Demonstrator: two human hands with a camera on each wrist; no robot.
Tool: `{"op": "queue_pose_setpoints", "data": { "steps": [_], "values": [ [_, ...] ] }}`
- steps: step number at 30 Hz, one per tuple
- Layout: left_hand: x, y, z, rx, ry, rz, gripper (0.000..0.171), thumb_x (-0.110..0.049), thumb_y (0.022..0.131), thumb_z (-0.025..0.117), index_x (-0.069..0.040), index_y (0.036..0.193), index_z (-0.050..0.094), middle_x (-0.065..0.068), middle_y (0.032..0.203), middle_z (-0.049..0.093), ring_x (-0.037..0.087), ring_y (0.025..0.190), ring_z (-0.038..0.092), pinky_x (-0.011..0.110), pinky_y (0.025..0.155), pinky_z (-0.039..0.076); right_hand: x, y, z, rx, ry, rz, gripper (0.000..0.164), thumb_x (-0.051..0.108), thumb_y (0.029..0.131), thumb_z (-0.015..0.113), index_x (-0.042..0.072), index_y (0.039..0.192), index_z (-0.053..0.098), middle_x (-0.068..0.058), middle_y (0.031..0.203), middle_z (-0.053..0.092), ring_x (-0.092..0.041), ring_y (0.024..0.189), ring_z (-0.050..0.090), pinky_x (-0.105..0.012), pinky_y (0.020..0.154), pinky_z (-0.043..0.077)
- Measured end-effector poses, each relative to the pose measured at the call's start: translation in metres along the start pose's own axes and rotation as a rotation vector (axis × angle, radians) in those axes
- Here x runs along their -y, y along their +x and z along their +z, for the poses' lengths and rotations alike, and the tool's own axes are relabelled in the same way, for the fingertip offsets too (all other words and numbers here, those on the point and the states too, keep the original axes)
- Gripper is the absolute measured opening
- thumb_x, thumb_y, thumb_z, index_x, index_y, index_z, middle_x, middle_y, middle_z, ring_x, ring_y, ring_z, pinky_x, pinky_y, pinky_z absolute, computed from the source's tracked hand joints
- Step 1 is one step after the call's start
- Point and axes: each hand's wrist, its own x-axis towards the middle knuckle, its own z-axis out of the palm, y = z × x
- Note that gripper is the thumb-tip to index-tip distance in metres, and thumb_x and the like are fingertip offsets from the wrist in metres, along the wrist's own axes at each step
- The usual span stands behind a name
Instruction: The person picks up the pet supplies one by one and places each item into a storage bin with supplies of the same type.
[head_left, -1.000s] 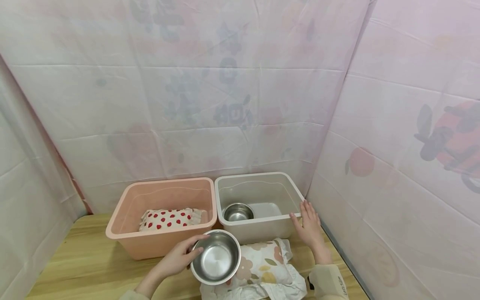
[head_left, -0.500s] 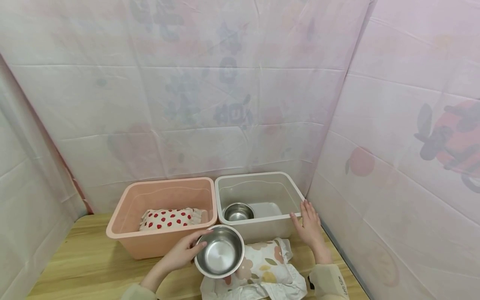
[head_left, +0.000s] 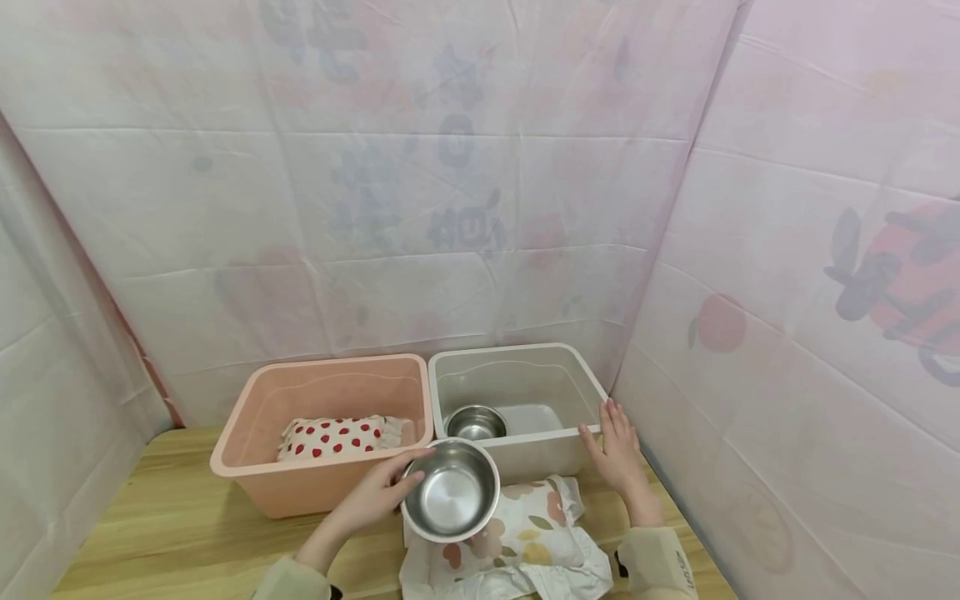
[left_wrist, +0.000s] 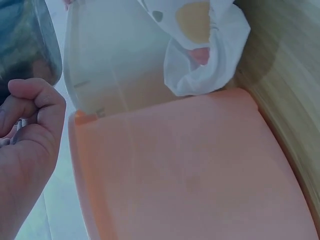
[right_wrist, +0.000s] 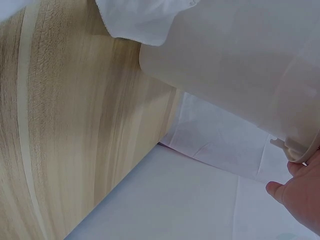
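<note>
My left hand (head_left: 375,498) grips a stainless steel bowl (head_left: 452,493) by its left rim. The bowl's inside faces up, and it is held over the far left part of a floral cushion (head_left: 536,542), in front of both bins. In the left wrist view, curled fingers of the left hand (left_wrist: 32,115) appear beside the dark bowl (left_wrist: 30,45), which is cut off at the edge. My right hand (head_left: 619,450) rests on the front right corner of the grey bin (head_left: 540,457), fingers extended. A smaller steel bowl (head_left: 476,423) lies inside that bin at the left.
A peach bin (head_left: 315,492) stands left of the grey one, their rims touching or nearly so. It contains a cushion with red strawberries (head_left: 337,437). Both stand on a wooden table (head_left: 172,517), with printed cloth walls (head_left: 375,192) behind and at the sides.
My left hand has carried the steel bowl slightly right and farther away, toward the grey bin. The right hand stays at the bin's corner.
</note>
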Motion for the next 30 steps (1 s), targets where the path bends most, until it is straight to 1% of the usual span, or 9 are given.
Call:
{"op": "queue_pose_setpoints", "data": {
  "steps": [3,6,10,14,17,19,24,26,30],
  "values": [
    [-0.004,0.003,0.001,0.000,-0.015,0.004,0.042,-0.018,0.101,0.055,-0.005,0.140,0.051,0.019,0.103,0.061,0.004,0.064,0.053,0.025,0.055,0.049,0.001,0.000,0.000,0.001,0.005,-0.001,0.070,0.035,0.102,0.048,-0.015,0.146,0.026,-0.033,0.154,0.016,-0.050,0.143,0.010,-0.069,0.109,0.007],
    [-0.006,0.005,0.001,0.002,-0.024,0.010,0.042,-0.021,0.101,0.055,-0.005,0.140,0.051,0.023,0.129,0.053,0.006,0.067,0.055,0.026,0.056,0.050,0.002,0.000,-0.001,0.011,0.012,0.003,0.070,0.034,0.102,0.048,-0.015,0.146,0.024,-0.033,0.155,0.015,-0.050,0.143,0.009,-0.068,0.110,0.006],
    [-0.006,0.009,0.002,-0.007,-0.028,0.023,0.042,-0.020,0.102,0.054,-0.004,0.140,0.051,0.026,0.133,0.051,0.005,0.072,0.057,0.025,0.061,0.051,0.003,0.000,-0.002,0.023,0.013,0.010,0.070,0.033,0.102,0.047,-0.015,0.147,0.023,-0.033,0.155,0.013,-0.049,0.144,0.007,-0.067,0.111,0.005],
    [-0.008,0.012,0.002,-0.021,-0.029,0.038,0.041,-0.018,0.102,0.054,-0.002,0.140,0.051,0.026,0.123,0.056,0.005,0.071,0.058,0.027,0.060,0.053,0.003,0.001,-0.002,0.028,0.010,0.011,0.070,0.033,0.102,0.047,-0.015,0.147,0.023,-0.033,0.155,0.013,-0.049,0.144,0.008,-0.067,0.111,0.005],
    [-0.011,0.015,0.002,-0.032,-0.026,0.011,0.042,-0.021,0.102,0.054,-0.005,0.140,0.051,0.020,0.103,0.060,0.007,0.060,0.054,0.027,0.054,0.051,0.003,0.001,-0.001,0.027,0.008,0.007,0.070,0.034,0.102,0.047,-0.015,0.147,0.023,-0.033,0.155,0.013,-0.049,0.143,0.009,-0.068,0.111,0.005],
    [-0.013,0.017,0.002,-0.033,-0.039,-0.013,0.042,-0.023,0.101,0.054,-0.008,0.141,0.051,0.017,0.099,0.059,0.009,0.064,0.055,0.027,0.055,0.051,0.002,0.001,-0.001,0.028,0.008,0.007,0.070,0.034,0.102,0.047,-0.015,0.147,0.023,-0.033,0.155,0.013,-0.050,0.143,0.009,-0.068,0.110,0.005],
    [-0.016,0.026,0.000,-0.039,-0.038,-0.026,0.042,-0.023,0.102,0.054,-0.011,0.141,0.051,0.018,0.109,0.054,0.012,0.074,0.055,0.026,0.057,0.052,0.001,0.001,-0.001,0.027,0.014,0.008,0.071,0.034,0.102,0.048,-0.015,0.147,0.023,-0.033,0.155,0.013,-0.050,0.143,0.009,-0.068,0.110,0.005],
    [-0.018,0.031,-0.001,-0.043,-0.010,-0.016,0.041,-0.023,0.102,0.054,-0.011,0.141,0.052,0.016,0.107,0.052,0.011,0.068,0.051,0.024,0.054,0.049,0.001,0.001,-0.001,0.025,0.015,0.008,0.071,0.034,0.102,0.048,-0.015,0.147,0.023,-0.033,0.155,0.013,-0.050,0.143,0.010,-0.068,0.110,0.005],
    [-0.022,0.038,-0.004,-0.043,0.018,-0.020,0.040,-0.024,0.102,0.054,-0.014,0.141,0.052,0.008,0.083,0.050,0.012,0.054,0.045,0.023,0.049,0.043,0.000,0.000,-0.001,0.027,0.018,0.013,0.071,0.034,0.102,0.048,-0.015,0.147,0.023,-0.033,0.156,0.013,-0.049,0.143,0.009,-0.067,0.111,0.005]
  ]
}}
